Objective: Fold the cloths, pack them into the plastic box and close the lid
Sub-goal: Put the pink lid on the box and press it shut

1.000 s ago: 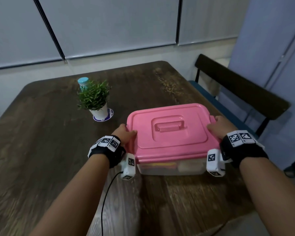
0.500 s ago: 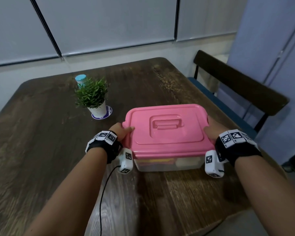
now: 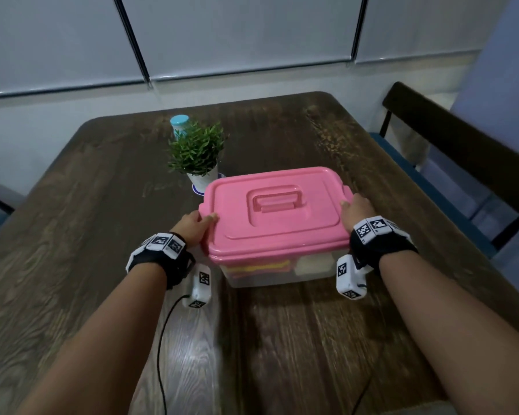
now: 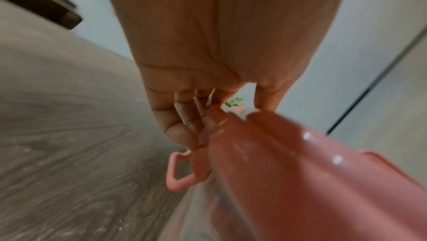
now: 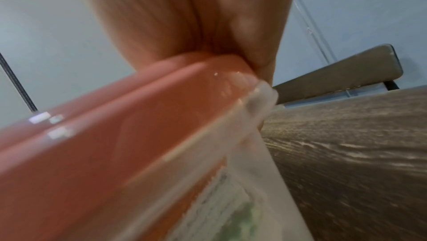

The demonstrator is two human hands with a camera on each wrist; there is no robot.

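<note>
A clear plastic box [image 3: 261, 280] with a pink lid [image 3: 279, 217] sits closed at the middle of the dark wooden table [image 3: 87, 235]. Folded cloths show through its front wall: yellow and pink ones [image 3: 258, 268] and a white one [image 3: 313, 265]. My left hand [image 3: 197, 227] grips the box's left end, thumb on the lid and fingers curled under the rim. My right hand [image 3: 357, 209] grips the right end the same way. The left wrist view shows my left hand [image 4: 228, 115] round the lid edge [image 4: 300, 181] above a pink latch [image 4: 179, 170]. The right wrist view shows my right hand [image 5: 231, 53] on the lid [image 5: 115, 144].
A small potted plant [image 3: 197, 151] stands just behind the box's far left corner, with a blue-capped bottle [image 3: 179, 122] behind it. A dark chair [image 3: 462, 151] stands at the table's right side. A black cable [image 3: 162, 339] runs along my left forearm.
Both hands have moved the closed box away from me toward the plant; it now hides part of the plant's coaster. The grips on both ends are unchanged.
</note>
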